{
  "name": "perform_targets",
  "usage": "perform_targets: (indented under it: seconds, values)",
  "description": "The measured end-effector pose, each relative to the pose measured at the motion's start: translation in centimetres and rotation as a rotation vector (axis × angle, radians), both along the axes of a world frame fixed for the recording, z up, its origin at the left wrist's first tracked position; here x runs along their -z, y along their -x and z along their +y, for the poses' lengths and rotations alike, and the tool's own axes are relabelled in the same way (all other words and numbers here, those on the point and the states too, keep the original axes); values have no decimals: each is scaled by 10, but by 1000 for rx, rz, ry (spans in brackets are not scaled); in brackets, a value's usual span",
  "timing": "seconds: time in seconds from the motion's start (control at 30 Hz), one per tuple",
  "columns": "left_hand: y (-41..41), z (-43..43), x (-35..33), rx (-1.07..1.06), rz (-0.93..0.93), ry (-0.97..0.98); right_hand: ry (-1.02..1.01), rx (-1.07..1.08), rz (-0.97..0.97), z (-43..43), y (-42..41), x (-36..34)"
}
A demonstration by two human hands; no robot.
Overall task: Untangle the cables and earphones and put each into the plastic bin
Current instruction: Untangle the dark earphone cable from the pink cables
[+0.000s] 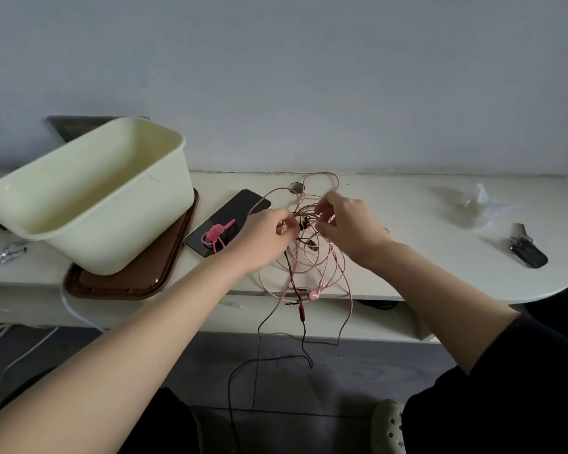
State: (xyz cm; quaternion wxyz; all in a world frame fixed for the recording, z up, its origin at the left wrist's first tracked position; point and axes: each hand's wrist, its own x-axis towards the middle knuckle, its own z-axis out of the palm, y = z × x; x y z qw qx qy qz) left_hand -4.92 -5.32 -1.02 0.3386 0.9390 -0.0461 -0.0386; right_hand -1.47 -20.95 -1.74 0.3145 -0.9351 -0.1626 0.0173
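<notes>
Tangled cables [309, 257] hang pinched between left hand [266, 235] and right hand [348, 227] fingertips.

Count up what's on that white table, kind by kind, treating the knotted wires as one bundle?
Cream plastic bin: 1
Brown tray: 1
Phone: 1
Pink strap on the phone: 1
Key bunch: 1
Clear wrapper and foil wrapper: 2
Wire tangle: 1
Small round thing behind the tangle, unclear: 1
Total: 9
</notes>
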Motion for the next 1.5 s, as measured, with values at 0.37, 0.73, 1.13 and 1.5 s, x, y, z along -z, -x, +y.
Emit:
perform_targets:
  seconds: [0.37,0.73,1.13,1.5]
  values:
    - [-6,1,16,-11,15,-180,21,-85,27,5,5,4]
    - [-10,-2,13,-189,-31,66,141,-111,52,6,3,4]
    - [-7,-14,12,-297,-109,296,175,-52,101,9,4,0]
    - [0,-20,2,-284,108,494,129,-83,144,10,3,0]
